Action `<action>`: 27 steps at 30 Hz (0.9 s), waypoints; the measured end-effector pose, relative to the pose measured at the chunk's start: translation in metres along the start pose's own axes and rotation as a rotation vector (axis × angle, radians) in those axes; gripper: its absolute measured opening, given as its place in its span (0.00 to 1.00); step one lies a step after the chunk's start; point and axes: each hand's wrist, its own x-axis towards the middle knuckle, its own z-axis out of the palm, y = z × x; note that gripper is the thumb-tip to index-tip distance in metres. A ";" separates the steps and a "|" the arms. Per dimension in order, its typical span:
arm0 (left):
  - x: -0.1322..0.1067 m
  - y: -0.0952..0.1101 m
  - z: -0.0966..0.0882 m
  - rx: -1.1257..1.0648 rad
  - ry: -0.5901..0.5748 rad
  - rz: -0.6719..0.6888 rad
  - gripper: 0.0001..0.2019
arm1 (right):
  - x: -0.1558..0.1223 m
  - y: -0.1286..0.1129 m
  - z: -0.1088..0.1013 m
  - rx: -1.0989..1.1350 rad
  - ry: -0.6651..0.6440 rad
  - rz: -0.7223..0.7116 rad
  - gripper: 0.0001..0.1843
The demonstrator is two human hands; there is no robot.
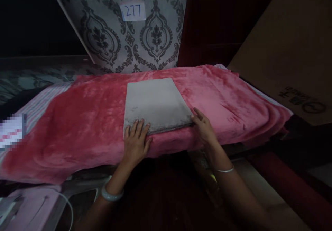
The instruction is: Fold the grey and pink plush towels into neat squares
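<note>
A grey cloth (155, 103), folded flat, lies in the middle of a pink blanket (77, 120). The left hand (135, 141) rests palm down on the cloth's near left corner, fingers spread. The right hand (204, 129) touches the near right corner, fingers loosely open. A patterned panel (103, 33) bearing a label (133, 10) leans behind

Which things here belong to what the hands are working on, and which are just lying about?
In hand: grey folded cloth; left hand flat on its near corner; right hand at its other near corner; pink blanket underneath.
Lying about: patterned board; 277 label; cardboard box; striped cloth.
</note>
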 end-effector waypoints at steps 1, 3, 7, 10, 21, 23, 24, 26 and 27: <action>0.000 0.000 0.000 -0.008 0.000 -0.001 0.25 | -0.004 -0.002 0.001 0.133 -0.011 0.072 0.32; 0.001 -0.001 -0.001 -0.029 0.002 0.000 0.25 | -0.012 -0.004 0.003 0.344 -0.036 0.195 0.21; 0.002 -0.003 -0.002 -0.069 0.047 0.010 0.23 | -0.024 -0.008 0.012 0.550 -0.085 0.349 0.14; 0.007 -0.001 -0.002 -0.066 0.087 0.019 0.20 | -0.030 -0.010 0.021 0.570 -0.162 0.435 0.16; 0.041 0.018 0.001 -0.079 0.011 0.175 0.16 | -0.033 -0.009 0.029 0.523 -0.258 0.401 0.19; 0.042 0.018 0.001 -0.086 0.026 0.186 0.16 | -0.033 -0.007 0.029 0.513 -0.282 0.386 0.19; 0.042 0.018 0.002 -0.089 0.034 0.184 0.16 | -0.034 -0.007 0.030 0.511 -0.288 0.380 0.20; 0.041 0.018 0.003 -0.094 0.049 0.183 0.16 | -0.035 -0.007 0.034 0.510 -0.290 0.375 0.21; 0.040 0.018 0.003 -0.095 0.060 0.185 0.16 | -0.036 -0.008 0.036 0.510 -0.283 0.376 0.22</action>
